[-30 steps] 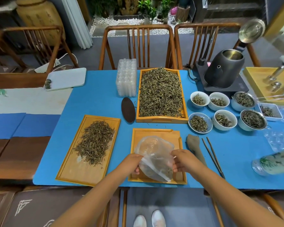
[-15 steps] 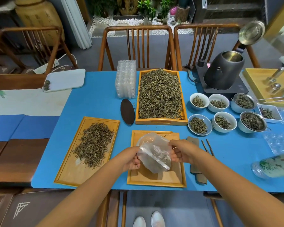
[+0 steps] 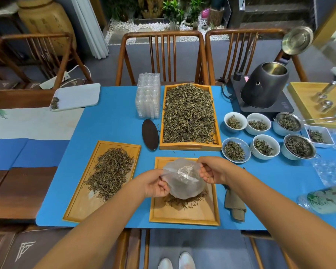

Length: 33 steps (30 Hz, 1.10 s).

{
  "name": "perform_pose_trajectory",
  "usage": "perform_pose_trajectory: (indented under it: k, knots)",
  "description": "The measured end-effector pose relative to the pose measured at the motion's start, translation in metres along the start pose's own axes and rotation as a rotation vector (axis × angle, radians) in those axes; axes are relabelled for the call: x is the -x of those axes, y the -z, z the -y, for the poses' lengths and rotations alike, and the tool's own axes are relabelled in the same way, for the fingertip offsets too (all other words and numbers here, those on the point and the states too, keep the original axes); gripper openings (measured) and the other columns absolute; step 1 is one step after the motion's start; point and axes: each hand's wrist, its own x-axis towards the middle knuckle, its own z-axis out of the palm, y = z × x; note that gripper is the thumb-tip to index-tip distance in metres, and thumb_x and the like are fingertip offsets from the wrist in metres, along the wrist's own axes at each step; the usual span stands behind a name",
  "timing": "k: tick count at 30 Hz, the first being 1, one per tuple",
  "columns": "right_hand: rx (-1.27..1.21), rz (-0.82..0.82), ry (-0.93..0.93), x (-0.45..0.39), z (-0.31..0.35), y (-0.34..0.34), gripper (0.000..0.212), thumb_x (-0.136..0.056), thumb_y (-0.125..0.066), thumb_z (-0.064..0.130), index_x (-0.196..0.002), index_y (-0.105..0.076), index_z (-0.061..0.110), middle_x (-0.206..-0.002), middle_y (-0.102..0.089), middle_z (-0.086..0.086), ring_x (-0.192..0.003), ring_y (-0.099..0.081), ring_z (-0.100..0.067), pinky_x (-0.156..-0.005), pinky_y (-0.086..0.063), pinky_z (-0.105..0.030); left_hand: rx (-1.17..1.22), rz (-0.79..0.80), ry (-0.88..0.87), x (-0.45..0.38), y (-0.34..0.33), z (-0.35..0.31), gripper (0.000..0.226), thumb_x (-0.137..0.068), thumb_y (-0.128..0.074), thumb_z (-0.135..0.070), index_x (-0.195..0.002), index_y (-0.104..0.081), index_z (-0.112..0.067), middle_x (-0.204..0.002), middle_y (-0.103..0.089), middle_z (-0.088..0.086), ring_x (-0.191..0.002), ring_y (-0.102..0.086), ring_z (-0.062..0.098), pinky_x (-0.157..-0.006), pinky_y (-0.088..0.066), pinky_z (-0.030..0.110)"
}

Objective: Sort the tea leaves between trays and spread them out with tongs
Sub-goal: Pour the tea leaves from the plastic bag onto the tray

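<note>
Tea leaves being emptied from a bag onto the near tray.

Left hand (image 3: 155,184) and right hand (image 3: 211,170) each pinch a side of the clear, crumpled plastic bag (image 3: 183,179), held over the small bamboo tray (image 3: 184,216) at the blue mat's near edge; dark dry tea leaves (image 3: 184,201) lie beneath it. Next, likely: shake out, set aside, find tongs, unseen here.

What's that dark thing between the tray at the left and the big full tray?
A dark oval wooden piece lies flat on the blue mat, seen in the head view.
</note>
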Motion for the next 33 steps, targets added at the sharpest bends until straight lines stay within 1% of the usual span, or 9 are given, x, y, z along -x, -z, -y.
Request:
perform_pose_trajectory:
  k: [10,13,15,17,19,22,26,29,33]
  knots:
    - [0.023,-0.005,0.000,0.000,0.013,-0.001,0.030,-0.088,-0.047,0.017,-0.058,-0.046,0.015,-0.037,-0.057,0.001,-0.032,-0.053,-0.008,-0.039,-0.045,-0.014,0.047,0.033,0.011,0.004,-0.003,-0.007,0.014,-0.091,-0.046,-0.002,-0.082,-0.057,-0.004,-0.050,-0.051,0.005,-0.033,-0.033,0.006,-0.031,-0.037,0.015]
    - [0.047,0.008,0.030,0.002,0.013,-0.001,0.029,-0.089,-0.049,0.019,-0.060,-0.045,0.015,-0.037,-0.055,0.002,-0.033,-0.054,-0.009,-0.040,-0.045,-0.014,-0.007,0.033,0.014,0.006,-0.004,-0.007,0.015,-0.091,-0.045,-0.001,-0.082,-0.057,-0.004,-0.053,-0.052,0.005,-0.035,-0.033,0.006,-0.033,-0.037,0.015]
    - [0.074,0.013,0.063,0.004,0.013,0.002,0.026,-0.088,-0.050,0.019,-0.063,-0.047,0.013,-0.037,-0.054,0.002,-0.034,-0.055,-0.011,-0.040,-0.045,-0.016,-0.094,0.022,-0.006,0.008,-0.005,-0.007,0.013,-0.090,-0.047,-0.001,-0.085,-0.057,-0.005,-0.060,-0.052,0.004,-0.038,-0.032,0.006,-0.034,-0.039,0.015]
    - [0.101,0.008,0.101,0.005,0.011,0.005,0.022,-0.088,-0.052,0.020,-0.068,-0.048,0.011,-0.039,-0.055,0.000,-0.034,-0.054,-0.013,-0.039,-0.045,-0.018,-0.211,-0.004,-0.061,0.010,-0.007,-0.006,0.011,-0.090,-0.048,-0.001,-0.090,-0.057,-0.007,-0.065,-0.048,0.003,-0.037,-0.032,0.005,-0.037,-0.041,0.016]
    - [0.127,0.004,0.132,0.006,0.010,0.008,0.020,-0.087,-0.052,0.021,-0.072,-0.049,0.009,-0.041,-0.057,-0.003,-0.035,-0.054,-0.014,-0.038,-0.045,-0.019,-0.332,-0.052,-0.169,0.013,-0.008,-0.005,0.012,-0.091,-0.046,-0.002,-0.093,-0.057,-0.006,-0.062,-0.044,0.001,-0.037,-0.035,0.004,-0.040,-0.044,0.017]
    - [0.145,0.015,0.161,0.009,0.009,0.010,0.019,-0.088,-0.051,0.021,-0.075,-0.051,0.008,-0.046,-0.060,-0.005,-0.038,-0.055,-0.015,-0.040,-0.046,-0.020,-0.473,-0.079,-0.318,0.018,-0.010,-0.005,0.013,-0.093,-0.046,-0.010,-0.089,-0.058,-0.008,-0.057,-0.043,0.000,-0.042,-0.036,0.006,-0.046,-0.046,0.018]
    - [0.181,0.046,0.251,0.011,0.010,0.013,0.021,-0.090,-0.048,0.018,-0.073,-0.055,0.006,-0.052,-0.060,-0.006,-0.044,-0.056,-0.017,-0.047,-0.047,-0.024,-0.675,-0.129,-0.421,0.025,-0.013,-0.008,0.019,-0.097,-0.041,-0.019,-0.085,-0.053,-0.012,-0.060,-0.045,0.000,-0.048,-0.038,0.009,-0.049,-0.041,0.018]
    - [0.217,0.044,0.340,0.011,0.011,0.014,0.022,-0.091,-0.048,0.016,-0.071,-0.053,0.011,-0.060,-0.059,-0.006,-0.047,-0.056,-0.015,-0.049,-0.047,-0.024,-0.842,-0.176,-0.539,0.027,-0.013,-0.012,0.021,-0.097,-0.045,-0.023,-0.078,-0.048,-0.013,-0.065,-0.047,0.001,-0.055,-0.043,0.010,-0.047,-0.038,0.014]
    - [0.294,-0.005,0.455,0.003,0.011,0.015,0.018,-0.090,-0.052,0.020,-0.072,-0.052,0.016,-0.068,-0.060,-0.002,-0.057,-0.059,-0.015,-0.054,-0.047,-0.025,-0.938,-0.234,-0.678,0.027,-0.009,-0.020,0.022,-0.093,-0.053,-0.025,-0.076,-0.049,-0.010,-0.070,-0.047,0.001,-0.066,-0.045,0.014,-0.056,-0.035,0.021]
